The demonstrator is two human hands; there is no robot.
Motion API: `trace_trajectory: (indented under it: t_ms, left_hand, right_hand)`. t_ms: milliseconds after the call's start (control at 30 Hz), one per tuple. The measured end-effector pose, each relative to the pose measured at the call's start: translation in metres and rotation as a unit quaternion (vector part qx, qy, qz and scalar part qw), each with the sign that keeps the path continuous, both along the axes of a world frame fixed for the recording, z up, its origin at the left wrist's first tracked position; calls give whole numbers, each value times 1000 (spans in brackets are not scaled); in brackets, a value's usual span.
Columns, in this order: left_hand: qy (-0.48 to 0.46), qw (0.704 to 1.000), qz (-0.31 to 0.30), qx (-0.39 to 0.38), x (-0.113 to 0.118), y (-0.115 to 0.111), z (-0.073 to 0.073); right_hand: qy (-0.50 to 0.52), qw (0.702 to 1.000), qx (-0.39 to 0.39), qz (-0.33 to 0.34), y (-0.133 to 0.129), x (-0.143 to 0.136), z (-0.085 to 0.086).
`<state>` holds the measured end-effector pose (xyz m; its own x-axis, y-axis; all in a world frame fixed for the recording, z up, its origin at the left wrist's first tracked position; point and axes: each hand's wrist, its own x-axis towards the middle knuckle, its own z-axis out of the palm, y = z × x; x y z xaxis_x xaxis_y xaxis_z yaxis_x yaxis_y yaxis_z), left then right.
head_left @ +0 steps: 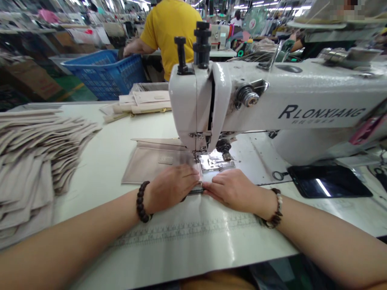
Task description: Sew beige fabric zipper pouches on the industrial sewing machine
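A beige fabric panel with a small stitched label lies on the sewing machine bed, its right edge under the needle area. My left hand rests on the panel, fingers stretched flat and pointing right, close to the presser foot. At the panel's near right corner, my right hand has its fingers curled together, the tips pinching the edge. The sewing machine stands just beyond both hands. A dark flat piece shows partly beneath my fingertips; its kind is unclear.
Stacked beige fabric pieces cover the table's left side. More sewn beige pieces lie behind the machine head. A black tablet-like device and scissors are at right. Beyond stand a blue basket and a person in yellow.
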<state>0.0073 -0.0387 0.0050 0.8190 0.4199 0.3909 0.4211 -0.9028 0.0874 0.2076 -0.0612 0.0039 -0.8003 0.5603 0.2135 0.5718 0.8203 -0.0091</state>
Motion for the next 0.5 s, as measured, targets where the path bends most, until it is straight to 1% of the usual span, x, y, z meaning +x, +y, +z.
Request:
trace_trajectory:
  t_ms: [100,167,300,500]
  left_hand:
    - [-17,1000,3,-4,-1,-1,-3]
    - [-33,999,3,-3,-1,-2,-4]
    - [-45,999,0,9,0,-2,-6]
    - [-34,999,-7,0,-1,-2,-6]
  right_hand:
    - [47,998,45,-22,4,4,0]
    - [63,995,70,-26,5,4,-2]
    - [60,993,104,9,5,1,-6]
    - [54,991,121,24,4,-3,-6]
